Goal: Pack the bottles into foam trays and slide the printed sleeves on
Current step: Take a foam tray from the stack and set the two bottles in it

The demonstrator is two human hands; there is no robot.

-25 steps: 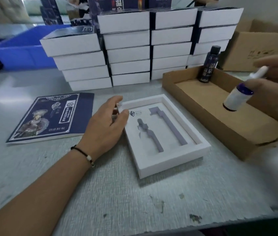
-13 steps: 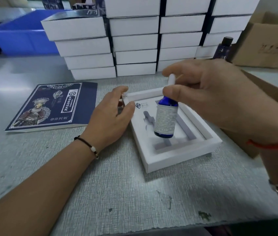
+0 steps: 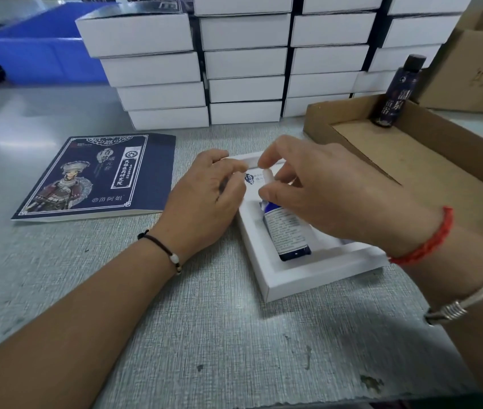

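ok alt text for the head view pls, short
A right hand lays a small blue bottle into a white foam tray on a grey table while the left hand rests at the tray's edge. A printed sleeve lies left; stacked white boxes stand behind.

Even indoor light, soft picture, wide-angle bend

Diffuse light falls from above and from the far left, laying a pale glare on the grey table (image 3: 42,113) at the far left. Shadows are faint and short: a thin one under the foam tray (image 3: 308,286) at its near edge, a soft one beside the left hand (image 3: 204,199). The stacked white boxes (image 3: 246,63) lean and curve toward the frame edges. Detail is smeared throughout; the fingertips (image 3: 263,163) are slightly blurred, and the far corners are dim.
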